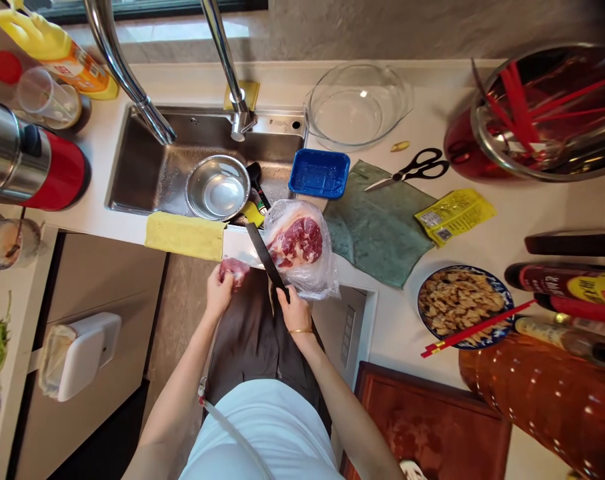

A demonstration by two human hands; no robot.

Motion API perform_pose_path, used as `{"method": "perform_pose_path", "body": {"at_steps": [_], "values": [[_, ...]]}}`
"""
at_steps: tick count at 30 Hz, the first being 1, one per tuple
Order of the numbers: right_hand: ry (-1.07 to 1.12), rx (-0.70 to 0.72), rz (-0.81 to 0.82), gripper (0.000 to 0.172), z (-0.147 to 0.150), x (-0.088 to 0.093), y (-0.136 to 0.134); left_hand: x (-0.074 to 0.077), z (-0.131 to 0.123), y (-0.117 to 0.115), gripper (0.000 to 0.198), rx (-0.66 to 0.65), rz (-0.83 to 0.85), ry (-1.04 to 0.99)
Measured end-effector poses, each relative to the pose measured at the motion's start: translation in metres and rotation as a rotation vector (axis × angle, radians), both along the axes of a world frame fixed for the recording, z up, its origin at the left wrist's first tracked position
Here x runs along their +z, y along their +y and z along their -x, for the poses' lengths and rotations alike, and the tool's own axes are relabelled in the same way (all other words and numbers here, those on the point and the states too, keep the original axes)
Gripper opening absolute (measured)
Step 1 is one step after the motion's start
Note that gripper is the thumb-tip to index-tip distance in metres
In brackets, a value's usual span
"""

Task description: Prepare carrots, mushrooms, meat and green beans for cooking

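My right hand (296, 312) is closed around the lower end of a knife (263, 252), whose long dark length slants up and to the left. A small piece of raw meat (235, 270) is pinched in the fingers of my left hand (219, 291), just left of the knife. Right of the knife, a large chunk of red raw meat (302, 241) with white fat lies in a clear plastic bag (318, 283) at the counter's front edge. Whether the blade touches the chunk, I cannot tell.
The sink (147, 167) holds a metal bowl (218, 188). A yellow cloth (185, 235) lies on its front edge. Rightward are a blue tray (319, 173), glass dish (359, 107), green cloth (382, 227), scissors (407, 171), and a plate of brown food (462, 300) with red chopsticks (477, 328).
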State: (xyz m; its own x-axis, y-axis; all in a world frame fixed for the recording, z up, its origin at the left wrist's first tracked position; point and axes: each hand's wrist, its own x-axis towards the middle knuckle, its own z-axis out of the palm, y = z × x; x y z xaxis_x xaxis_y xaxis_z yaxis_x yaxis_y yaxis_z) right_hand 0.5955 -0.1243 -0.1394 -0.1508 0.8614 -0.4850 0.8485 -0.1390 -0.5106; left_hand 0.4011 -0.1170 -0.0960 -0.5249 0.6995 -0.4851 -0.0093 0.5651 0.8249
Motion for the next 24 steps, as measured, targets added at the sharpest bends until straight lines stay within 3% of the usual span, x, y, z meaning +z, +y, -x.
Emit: {"method": "perform_pose_path", "body": {"at_steps": [2,6,8,12,17,20,22,24], "values": [[0.021,-0.010,0.012,0.039,-0.003,0.001,-0.005,0.002,0.002,0.000,0.020,0.011,0.003,-0.019],[0.032,-0.010,0.018,0.039,0.004,0.004,0.003,0.005,-0.004,-0.008,0.012,-0.185,0.010,0.027],[0.048,-0.011,0.006,0.040,0.009,0.005,0.009,0.007,-0.003,-0.011,0.010,-0.148,0.012,0.075],[0.087,-0.024,0.033,0.040,0.004,0.004,0.002,0.012,0.007,-0.007,0.013,0.053,0.010,0.087],[0.089,-0.024,0.035,0.041,0.014,0.003,0.011,0.013,-0.005,-0.009,0.010,-0.165,-0.014,0.103],[0.118,-0.025,0.008,0.042,0.022,0.007,0.019,0.015,0.000,-0.006,0.011,-0.073,-0.024,0.161],[0.140,-0.027,0.028,0.041,0.017,0.008,0.011,0.017,0.009,-0.001,0.013,0.028,-0.041,0.179],[0.146,-0.034,0.063,0.040,0.009,0.008,-0.002,0.018,0.013,0.002,0.014,0.034,-0.057,0.166]]}}
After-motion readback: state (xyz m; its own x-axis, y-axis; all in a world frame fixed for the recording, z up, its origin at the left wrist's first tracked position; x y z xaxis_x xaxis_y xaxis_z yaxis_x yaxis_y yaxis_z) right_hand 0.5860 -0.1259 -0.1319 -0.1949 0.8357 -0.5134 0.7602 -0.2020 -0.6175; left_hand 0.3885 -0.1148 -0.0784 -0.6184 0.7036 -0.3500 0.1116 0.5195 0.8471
